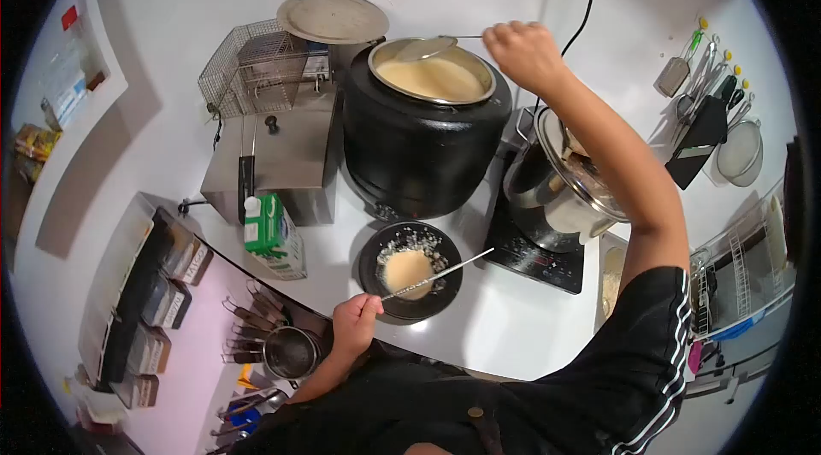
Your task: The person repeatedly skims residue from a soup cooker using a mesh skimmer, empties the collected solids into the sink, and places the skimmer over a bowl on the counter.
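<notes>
My right hand (523, 53) is closed around the handle of a metal ladle (428, 48), whose round head is tilted at the back rim of a large black soup kettle (419, 147). Creamy pale-yellow liquid (436, 79) fills much of the kettle's steel insert. Low at the front, my left hand (353, 323) grips one end of a long thin metal rod (453, 268); its exact kind I cannot make out. The rod crosses above a black bowl (369, 271). Inside the bowl lie a pool of similar creamy liquid (407, 274) and white bits scattered around it.
Right of the kettle, a steel pot (547, 181) with a glass lid rests on a black induction cooker (539, 262). To the left are a steel fryer (286, 147), a wire basket (256, 70) and a green-and-white carton (274, 237). Utensils (701, 104) hang on the right wall.
</notes>
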A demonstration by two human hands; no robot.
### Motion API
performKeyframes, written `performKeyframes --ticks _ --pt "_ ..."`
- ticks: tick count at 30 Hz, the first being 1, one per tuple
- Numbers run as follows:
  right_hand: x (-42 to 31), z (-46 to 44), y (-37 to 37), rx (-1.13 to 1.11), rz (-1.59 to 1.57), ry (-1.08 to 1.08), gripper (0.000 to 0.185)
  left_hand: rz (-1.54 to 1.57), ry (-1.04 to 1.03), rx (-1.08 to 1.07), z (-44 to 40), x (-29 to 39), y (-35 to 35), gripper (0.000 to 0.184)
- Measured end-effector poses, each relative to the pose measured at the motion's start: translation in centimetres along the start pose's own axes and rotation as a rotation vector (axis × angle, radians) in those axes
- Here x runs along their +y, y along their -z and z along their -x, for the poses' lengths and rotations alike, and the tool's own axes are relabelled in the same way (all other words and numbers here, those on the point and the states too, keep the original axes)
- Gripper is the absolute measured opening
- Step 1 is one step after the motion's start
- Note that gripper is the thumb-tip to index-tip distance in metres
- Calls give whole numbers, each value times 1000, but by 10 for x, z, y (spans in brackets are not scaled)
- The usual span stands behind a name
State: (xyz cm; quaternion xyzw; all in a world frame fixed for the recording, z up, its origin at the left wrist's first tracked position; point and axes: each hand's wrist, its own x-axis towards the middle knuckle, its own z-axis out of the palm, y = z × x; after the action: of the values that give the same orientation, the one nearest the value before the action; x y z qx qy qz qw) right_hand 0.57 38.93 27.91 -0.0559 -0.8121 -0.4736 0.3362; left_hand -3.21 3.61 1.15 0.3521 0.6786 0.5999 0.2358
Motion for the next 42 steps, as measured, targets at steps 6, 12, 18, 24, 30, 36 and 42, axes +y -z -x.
performKeyframes --ticks 6,12,18,24,30,36,42 --pt "-27 -45 -46 -191 -5 381 11 32 21 33 -11 -12 20 23" --pt "-41 -65 -77 -368 -97 503 13 -76 97 143 -13 -9 26 26" --pt "-49 -59 -88 -425 -204 655 11 -6 136 151 -18 -8 22 25" --pt "-35 -63 -70 -775 -228 501 20 9 162 115 -12 -8 19 24" --pt "-40 -65 -54 -990 -291 208 24 -71 172 87 -13 -10 22 24" --pt "-61 -63 -52 -1098 -356 -136 22 44 82 93 -15 -16 15 22" --pt "-46 -58 -69 -1181 -650 -408 12 82 126 68 -12 -17 14 22"
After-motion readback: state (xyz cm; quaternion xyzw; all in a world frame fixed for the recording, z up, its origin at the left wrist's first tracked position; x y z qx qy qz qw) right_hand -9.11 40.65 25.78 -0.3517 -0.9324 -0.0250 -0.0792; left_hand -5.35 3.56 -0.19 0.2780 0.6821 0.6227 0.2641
